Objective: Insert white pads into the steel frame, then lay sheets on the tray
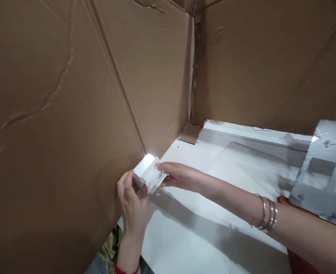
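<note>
A stack of white, flat, box-like pieces (148,170) is held above the left part of the white table, close to the cardboard wall. My left hand (132,196) grips its left and near side, fingers bent around the edge. From the right, my right hand (175,175) pinches the stack, with the thumb on top and the other fingers partly hidden beneath. Bright glare covers the top of the stack, so its details are hard to make out.
Brown cardboard walls (250,64) rise at the left and back. A small cardboard piece (190,134) lies in the corner of the white table (227,228). At right, a white frame with openings (323,152) stands by an orange-brown edge.
</note>
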Available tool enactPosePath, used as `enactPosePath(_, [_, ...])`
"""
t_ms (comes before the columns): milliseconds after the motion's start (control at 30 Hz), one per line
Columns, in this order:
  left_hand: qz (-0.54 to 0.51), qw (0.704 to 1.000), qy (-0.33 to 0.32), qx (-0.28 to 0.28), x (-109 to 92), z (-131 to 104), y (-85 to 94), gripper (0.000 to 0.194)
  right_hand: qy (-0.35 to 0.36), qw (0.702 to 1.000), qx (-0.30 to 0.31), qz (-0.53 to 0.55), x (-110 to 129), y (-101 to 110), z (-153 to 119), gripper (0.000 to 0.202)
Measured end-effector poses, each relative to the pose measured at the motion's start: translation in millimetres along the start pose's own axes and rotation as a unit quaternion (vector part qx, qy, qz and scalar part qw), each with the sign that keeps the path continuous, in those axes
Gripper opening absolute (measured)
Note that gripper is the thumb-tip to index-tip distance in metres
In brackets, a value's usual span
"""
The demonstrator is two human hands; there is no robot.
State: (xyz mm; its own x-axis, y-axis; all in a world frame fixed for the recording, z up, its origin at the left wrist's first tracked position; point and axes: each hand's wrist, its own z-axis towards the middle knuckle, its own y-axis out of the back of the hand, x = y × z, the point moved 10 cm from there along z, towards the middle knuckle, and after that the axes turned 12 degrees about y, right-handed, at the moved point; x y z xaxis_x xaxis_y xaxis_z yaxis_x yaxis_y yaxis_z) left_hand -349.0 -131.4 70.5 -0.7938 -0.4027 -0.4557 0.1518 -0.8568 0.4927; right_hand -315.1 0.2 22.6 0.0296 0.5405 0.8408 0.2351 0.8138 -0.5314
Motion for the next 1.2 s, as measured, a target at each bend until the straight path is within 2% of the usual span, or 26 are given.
enactPosePath(133, [0.005,1.0,-0.014,0.002,-6,-3,1.1,0.07,-0.009,1.0,-0.012,-0.021,7,0,3,0.031])
enactPosePath(267, [0.038,0.998,-0.041,-0.004,-14,-7,3.6,0.066,-0.023,0.998,0.006,-0.05,1,2,6,0.024])
enactPosePath(367, [0.072,0.993,-0.092,0.012,-23,-8,1.1,0.058,0.001,0.999,0.02,-0.047,-5,7,12,0.024])
enactPosePath(467, [0.073,0.991,-0.105,0.032,-24,-5,0.5,0.053,0.031,0.999,0.029,-0.034,-6,8,17,0.023])
enactPosePath(667, [0.068,0.994,-0.087,0.016,-24,2,7.0,0.037,0.014,0.997,-0.054,-0.049,-5,16,20,0.016])
enactPosePath(800, [0.085,0.994,-0.073,-0.012,-28,9,10.7,0.031,0.025,0.997,-0.06,-0.048,-2,19,18,0.019])
enactPosePath(933, [0.109,0.992,-0.057,-0.021,-29,16,12.2,0.03,0.035,0.998,-0.041,-0.039,1,25,1,0.02])
enactPosePath(1100, [0.141,0.988,-0.051,-0.021,-30,19,11.1,0.029,-0.026,0.989,-0.123,-0.077,0,57,-46,0.015])
enactPosePath(1200, [0.157,0.986,-0.045,-0.023,-32,19,9.7,0.025,-0.041,0.987,-0.135,-0.081,-2,72,-74,0.022])
